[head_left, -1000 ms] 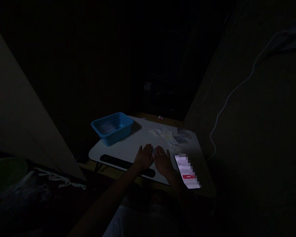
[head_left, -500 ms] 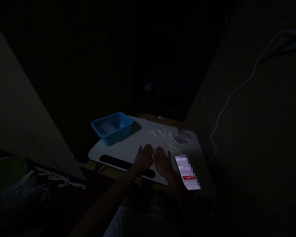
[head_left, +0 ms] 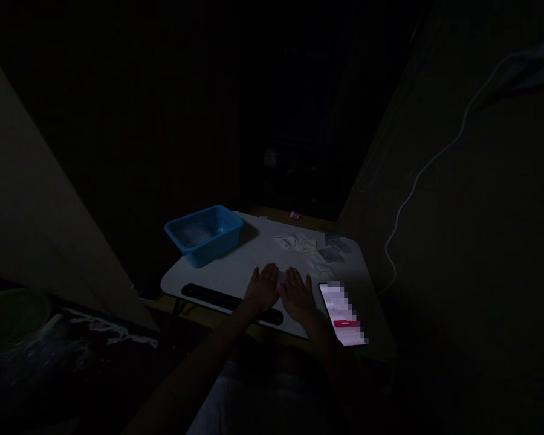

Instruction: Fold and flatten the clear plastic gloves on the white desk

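Observation:
Side by side over the near part of a small white table [head_left: 226, 272], my left hand [head_left: 262, 289] and my right hand [head_left: 297, 295] are held flat with fingers stretched out. Neither holds anything. Whether they touch the tabletop I cannot tell in the dim light. To the right of my right hand lies a phone [head_left: 340, 314] with its screen lit. Crumpled pale wrappers or papers [head_left: 310, 251] are spread beyond my hands. A blue plastic basin [head_left: 213, 248] stands at the table's left, with something pale and indistinct inside.
A black slot strip [head_left: 208, 295] runs along the table's near edge. Behind the table is a small red-and-white item [head_left: 294, 215]. A white cable [head_left: 417, 178] hangs along the right wall. At the lower left, a green round tub [head_left: 16, 314] sits beside clear plastic.
The view has shifted very slightly, so everything sits a little further left. Both hands keep the same flat pose, and nothing on the table has moved.

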The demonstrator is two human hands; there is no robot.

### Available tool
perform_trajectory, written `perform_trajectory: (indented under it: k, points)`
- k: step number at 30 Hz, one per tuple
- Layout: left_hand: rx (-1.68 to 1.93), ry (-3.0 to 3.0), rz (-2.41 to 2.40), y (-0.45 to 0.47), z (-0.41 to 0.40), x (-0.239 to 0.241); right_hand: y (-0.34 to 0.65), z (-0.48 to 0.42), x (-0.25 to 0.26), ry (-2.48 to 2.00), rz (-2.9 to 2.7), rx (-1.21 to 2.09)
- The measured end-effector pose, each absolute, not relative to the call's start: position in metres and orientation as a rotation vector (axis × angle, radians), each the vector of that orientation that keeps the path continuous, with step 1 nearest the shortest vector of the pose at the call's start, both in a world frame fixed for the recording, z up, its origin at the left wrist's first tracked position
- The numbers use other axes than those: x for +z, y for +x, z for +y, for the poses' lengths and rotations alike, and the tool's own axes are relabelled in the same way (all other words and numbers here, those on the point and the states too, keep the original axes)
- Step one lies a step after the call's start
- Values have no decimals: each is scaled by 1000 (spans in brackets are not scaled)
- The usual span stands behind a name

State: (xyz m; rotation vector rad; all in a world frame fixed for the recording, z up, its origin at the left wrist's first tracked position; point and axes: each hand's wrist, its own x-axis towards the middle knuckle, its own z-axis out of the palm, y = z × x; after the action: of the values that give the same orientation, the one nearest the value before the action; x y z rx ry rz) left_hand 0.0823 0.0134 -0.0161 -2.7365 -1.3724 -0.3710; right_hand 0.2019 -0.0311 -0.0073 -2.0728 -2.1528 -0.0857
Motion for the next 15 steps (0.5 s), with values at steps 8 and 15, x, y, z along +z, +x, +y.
perform_trajectory:
  k: [8, 15]
  points:
    - [-473, -2772, -1196, 79, 13, -13, 202, -33, -5, -2052, -2162, -91]
    - [-439, -2862, -962, 77, 10, -6, 203, -32, -8, -2045, -2171, -74]
